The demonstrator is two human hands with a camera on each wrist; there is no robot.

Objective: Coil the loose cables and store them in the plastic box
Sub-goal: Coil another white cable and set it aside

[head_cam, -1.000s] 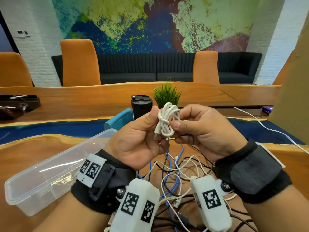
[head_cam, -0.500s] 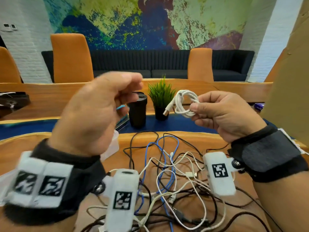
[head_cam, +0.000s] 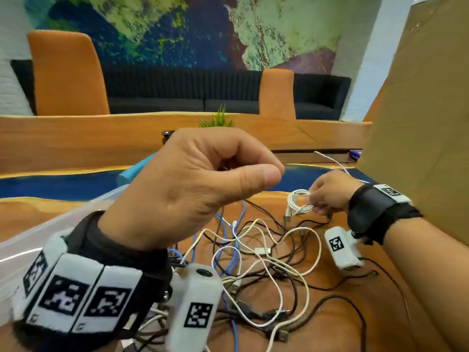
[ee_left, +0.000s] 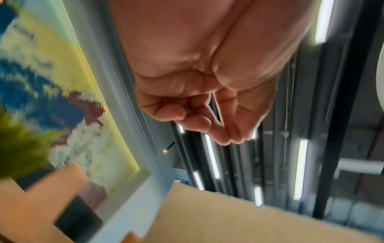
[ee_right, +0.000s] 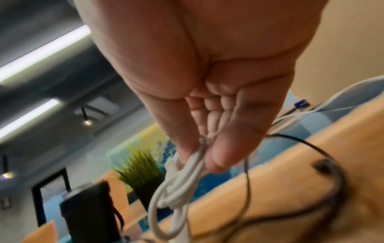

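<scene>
the small coiled white cable (head_cam: 299, 203) is hanging just above the wooden desk (head_cam: 337, 331), long axis tilting down-left, plug pointing down, pinched in the grip of the right hand (head_cam: 330, 193). the left hand (head_cam: 193, 184) is hovering raised, grip curled on nothing, beside the clear plastic box (head_cam: 38, 240).

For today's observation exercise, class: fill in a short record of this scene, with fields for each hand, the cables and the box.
Left hand: raised, fingers curled, holding nothing visible
Right hand: pinches coiled white cable
Loose cables: tangled on wooden table
Plastic box: at left, partly hidden; contents unclear
</scene>
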